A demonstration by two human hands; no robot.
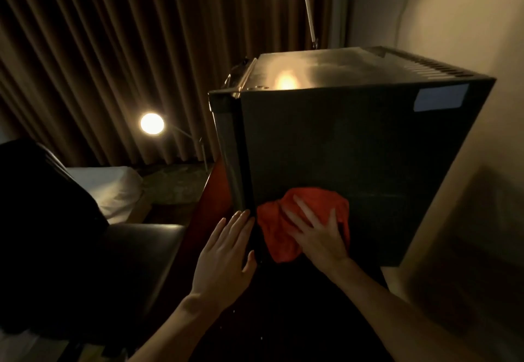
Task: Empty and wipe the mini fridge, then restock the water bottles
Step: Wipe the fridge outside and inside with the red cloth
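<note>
A black mini fridge (354, 140) stands against the wall with its side panel facing me and its door on the left edge, closed. My right hand (314, 231) presses a red cloth (280, 234) flat against the lower part of that side panel, fingers spread. My left hand (226, 248) lies with straight fingers against the fridge's lower left corner, beside the door edge. No water bottles are in view.
A dark leather chair (136, 254) sits at the lower left. Behind it are a white pillow (113, 186), a lit lamp (152, 123) and brown curtains (113, 50). A beige wall (459, 21) closes the right side. The room is dim.
</note>
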